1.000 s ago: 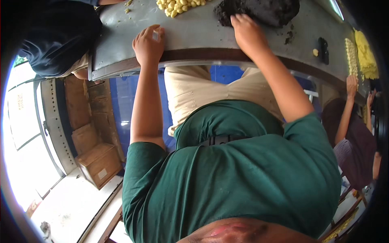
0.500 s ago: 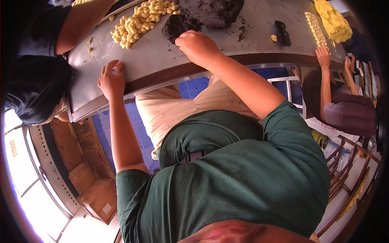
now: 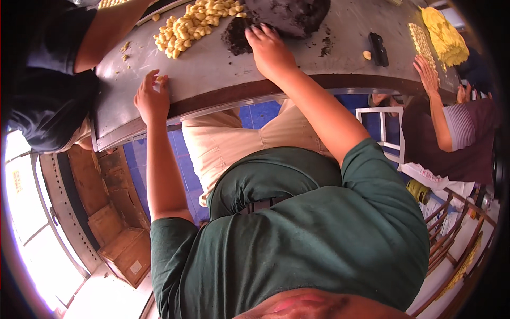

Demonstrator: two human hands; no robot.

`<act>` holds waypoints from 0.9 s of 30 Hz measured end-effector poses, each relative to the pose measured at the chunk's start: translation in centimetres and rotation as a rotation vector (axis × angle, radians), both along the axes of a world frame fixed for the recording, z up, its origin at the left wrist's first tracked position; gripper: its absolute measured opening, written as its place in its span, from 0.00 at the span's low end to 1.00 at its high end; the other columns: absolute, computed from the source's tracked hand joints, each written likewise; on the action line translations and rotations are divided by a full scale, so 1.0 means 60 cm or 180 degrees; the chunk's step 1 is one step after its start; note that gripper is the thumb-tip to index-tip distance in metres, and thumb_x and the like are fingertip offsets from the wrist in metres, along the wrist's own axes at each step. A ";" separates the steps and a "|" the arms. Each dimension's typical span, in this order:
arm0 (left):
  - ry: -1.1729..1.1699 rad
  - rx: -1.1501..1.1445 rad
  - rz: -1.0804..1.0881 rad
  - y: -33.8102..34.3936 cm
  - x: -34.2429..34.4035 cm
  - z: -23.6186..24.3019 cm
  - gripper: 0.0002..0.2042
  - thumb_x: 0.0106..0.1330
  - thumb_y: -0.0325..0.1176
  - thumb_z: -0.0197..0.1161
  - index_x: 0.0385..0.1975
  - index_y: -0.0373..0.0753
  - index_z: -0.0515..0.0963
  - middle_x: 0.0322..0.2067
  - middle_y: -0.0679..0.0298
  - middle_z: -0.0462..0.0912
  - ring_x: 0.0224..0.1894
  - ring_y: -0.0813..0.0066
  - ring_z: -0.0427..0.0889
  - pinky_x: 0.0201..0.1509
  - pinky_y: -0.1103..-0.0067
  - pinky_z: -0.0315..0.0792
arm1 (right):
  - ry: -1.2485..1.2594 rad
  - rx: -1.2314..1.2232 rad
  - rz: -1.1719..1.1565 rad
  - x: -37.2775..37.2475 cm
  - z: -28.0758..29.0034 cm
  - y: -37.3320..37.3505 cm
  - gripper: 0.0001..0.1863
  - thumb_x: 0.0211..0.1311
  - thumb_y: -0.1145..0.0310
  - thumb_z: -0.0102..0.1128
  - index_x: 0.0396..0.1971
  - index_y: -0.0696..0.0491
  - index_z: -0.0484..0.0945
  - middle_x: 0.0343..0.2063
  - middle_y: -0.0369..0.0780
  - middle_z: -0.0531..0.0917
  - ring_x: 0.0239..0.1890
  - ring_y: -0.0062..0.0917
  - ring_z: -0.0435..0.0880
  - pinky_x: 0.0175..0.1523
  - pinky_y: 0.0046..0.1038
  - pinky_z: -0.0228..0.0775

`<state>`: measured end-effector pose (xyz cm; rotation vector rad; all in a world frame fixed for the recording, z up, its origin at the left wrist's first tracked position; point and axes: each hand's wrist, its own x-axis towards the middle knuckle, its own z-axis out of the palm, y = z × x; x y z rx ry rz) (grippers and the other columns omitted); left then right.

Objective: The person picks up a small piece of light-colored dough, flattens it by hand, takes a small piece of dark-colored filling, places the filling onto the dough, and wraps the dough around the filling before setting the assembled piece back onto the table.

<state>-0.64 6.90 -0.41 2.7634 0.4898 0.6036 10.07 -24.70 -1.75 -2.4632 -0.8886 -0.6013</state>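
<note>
Here's the dark crumbly heap (image 3: 236,38), on the grey tabletop (image 3: 212,72) near its far side, right up against a big dark lump (image 3: 289,15) that runs off the top of view. R hand (image 3: 272,53) is right there, palm down, fingertips on the heap's right edge, close by the lump; fingers a bit apart, thumb hidden, so can't tell if anything's pinched underneath. L hand (image 3: 153,98) is over by the near edge, well apart from the heap, fingers curled w/ a small pale spot btwn thumb & forefinger; can't tell if that's a held bit or just a gap.

Just left of the heap, a pile of pale yellow pieces (image 3: 194,26). Dark crumbs (image 3: 325,47) lie R of the lump, then a single yellow piece (image 3: 367,55) next to a black object (image 3: 378,49), kind unclear. Far R, a co-worker's hand (image 3: 426,75) is at the near end of rows of small pale pieces (image 3: 419,45), w/ a bright yellow mass (image 3: 445,37) just beside. Far L, another co-worker's arm (image 3: 109,34) reaches over the table corner. Below: blue floor (image 3: 183,165), white stool frame (image 3: 390,143) on the R, wooden box (image 3: 126,255) lower L.
</note>
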 end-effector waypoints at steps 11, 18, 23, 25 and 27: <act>-0.0020 0.0092 0.0006 -0.008 -0.004 0.004 0.14 0.70 0.47 0.65 0.51 0.53 0.81 0.42 0.71 0.87 0.49 0.69 0.84 0.62 0.67 0.67 | 0.0663 0.0322 -0.0302 -0.036 0.009 -0.091 0.15 0.68 0.66 0.61 0.52 0.51 0.84 0.55 0.45 0.84 0.52 0.41 0.86 0.56 0.39 0.80; 0.0041 0.0137 -0.0117 0.003 0.000 -0.003 0.14 0.70 0.49 0.63 0.51 0.54 0.82 0.46 0.70 0.88 0.52 0.67 0.84 0.65 0.66 0.66 | 0.0032 0.0381 0.0267 -0.004 0.025 -0.024 0.22 0.67 0.76 0.54 0.60 0.50 0.78 0.53 0.45 0.85 0.62 0.42 0.77 0.65 0.37 0.72; -0.0201 0.0500 0.0068 -0.005 0.001 -0.005 0.16 0.70 0.53 0.63 0.48 0.52 0.84 0.48 0.66 0.88 0.55 0.62 0.83 0.63 0.65 0.70 | -0.0032 -0.0799 -0.0071 -0.013 0.042 -0.005 0.21 0.65 0.76 0.53 0.58 0.55 0.78 0.47 0.46 0.86 0.56 0.42 0.80 0.62 0.37 0.74; -0.0078 0.0627 0.0121 -0.017 0.003 0.004 0.16 0.69 0.54 0.62 0.47 0.54 0.85 0.50 0.68 0.86 0.58 0.62 0.81 0.65 0.65 0.68 | 0.1104 -0.1062 0.0056 -0.017 0.080 -0.028 0.19 0.68 0.70 0.52 0.57 0.50 0.80 0.48 0.46 0.86 0.56 0.40 0.82 0.58 0.38 0.78; -0.0039 0.0549 0.0159 -0.014 -0.001 0.005 0.16 0.69 0.54 0.63 0.47 0.54 0.85 0.50 0.68 0.86 0.58 0.62 0.80 0.65 0.65 0.68 | 0.0594 -0.0471 0.0288 -0.004 0.040 -0.060 0.17 0.69 0.68 0.54 0.54 0.52 0.81 0.50 0.46 0.85 0.52 0.40 0.84 0.53 0.39 0.80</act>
